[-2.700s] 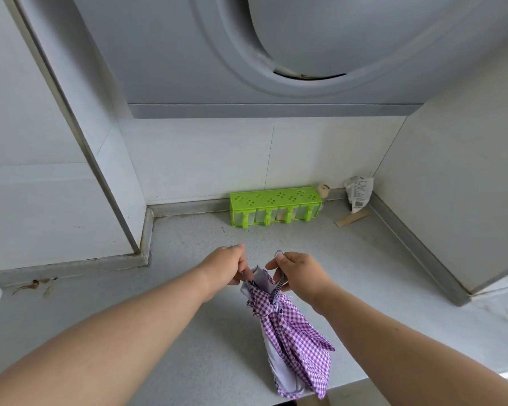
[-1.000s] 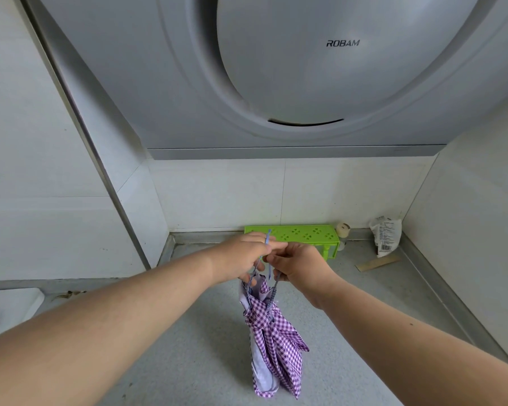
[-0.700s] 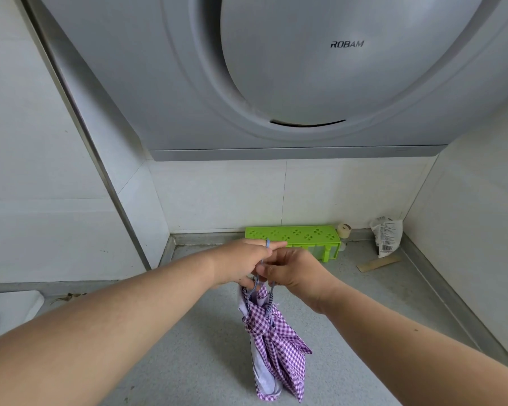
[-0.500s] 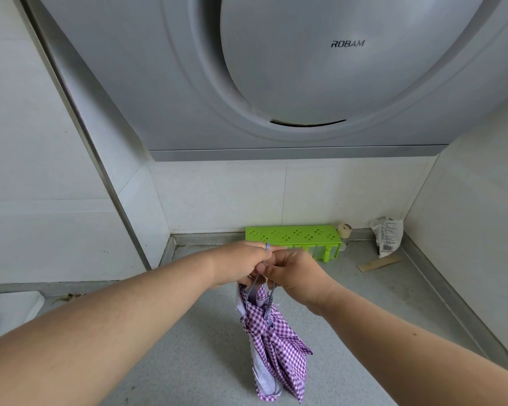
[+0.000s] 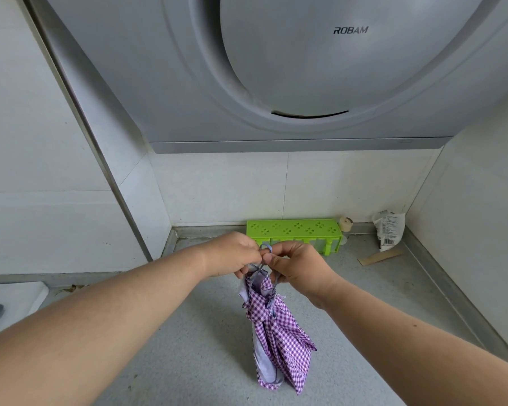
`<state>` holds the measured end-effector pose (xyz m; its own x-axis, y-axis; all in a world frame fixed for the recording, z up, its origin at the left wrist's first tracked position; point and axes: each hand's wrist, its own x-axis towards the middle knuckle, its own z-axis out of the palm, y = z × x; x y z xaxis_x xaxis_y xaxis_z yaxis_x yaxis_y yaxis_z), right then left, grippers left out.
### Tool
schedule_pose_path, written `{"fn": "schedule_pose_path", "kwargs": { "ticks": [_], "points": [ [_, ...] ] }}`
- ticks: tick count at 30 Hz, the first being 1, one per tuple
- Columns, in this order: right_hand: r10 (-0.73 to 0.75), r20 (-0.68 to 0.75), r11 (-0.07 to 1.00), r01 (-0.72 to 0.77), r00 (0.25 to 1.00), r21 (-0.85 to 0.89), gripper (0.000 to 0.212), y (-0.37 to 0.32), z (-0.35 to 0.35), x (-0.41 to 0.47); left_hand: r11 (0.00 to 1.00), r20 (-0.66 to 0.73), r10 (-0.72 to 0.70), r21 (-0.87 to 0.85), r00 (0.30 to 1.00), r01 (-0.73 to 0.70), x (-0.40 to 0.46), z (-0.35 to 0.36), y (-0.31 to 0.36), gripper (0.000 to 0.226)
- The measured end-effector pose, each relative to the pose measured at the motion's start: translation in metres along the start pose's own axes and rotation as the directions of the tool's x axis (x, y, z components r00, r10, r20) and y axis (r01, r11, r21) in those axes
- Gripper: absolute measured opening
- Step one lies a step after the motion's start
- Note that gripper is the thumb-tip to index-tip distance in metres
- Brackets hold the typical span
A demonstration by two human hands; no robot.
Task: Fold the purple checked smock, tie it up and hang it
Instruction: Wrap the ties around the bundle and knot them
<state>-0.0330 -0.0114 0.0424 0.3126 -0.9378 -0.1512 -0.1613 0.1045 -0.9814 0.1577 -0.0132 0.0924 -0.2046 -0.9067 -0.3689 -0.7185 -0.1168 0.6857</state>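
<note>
We judge folding and tying done, hanging left. The smock (image 5: 276, 335) dangles at lower centre of the frame over the counter (image 5: 349, 303), a purple-checked, bunched bundle. Our left hand (image 5: 232, 253) and right hand (image 5: 296, 265) both pinch its thin cord (image 5: 266, 247) at centre.

Left hand (image 5: 232, 254) and right hand (image 5: 298, 266) meet, fingers apparently pinching.
</note>
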Motion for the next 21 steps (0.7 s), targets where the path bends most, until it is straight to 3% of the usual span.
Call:
{"fn": "schedule_pose_path", "kwargs": {
  "ticks": [4,9,16,21],
  "points": [
    [0.007,-0.029,1.000,-0.006,1.000,0.021,0.013,0.001,0.000,-0.001,0.993,-0.004,0.040,0.111,0.999,-0.039,0.002,0.003,-0.007,0.022],
    [0.022,-0.071,1.000,-0.022,0.997,-0.001,0.017,0.001,-0.001,-0.003,0.997,0.033,0.023,0.075,0.999,-0.025,0.000,0.007,-0.005,0.022],
    [-0.016,-0.046,0.975,0.005,0.999,-0.223,0.021,0.008,-0.005,-0.007,0.995,0.079,-0.009,0.095,0.997,0.002,-0.003,0.014,0.004,0.017],
    [-0.032,-0.058,0.967,0.016,0.998,-0.255,0.020,0.009,-0.005,-0.010,0.954,0.012,0.063,0.292,0.998,-0.063,-0.008,0.013,0.010,0.012]
  ]
}}
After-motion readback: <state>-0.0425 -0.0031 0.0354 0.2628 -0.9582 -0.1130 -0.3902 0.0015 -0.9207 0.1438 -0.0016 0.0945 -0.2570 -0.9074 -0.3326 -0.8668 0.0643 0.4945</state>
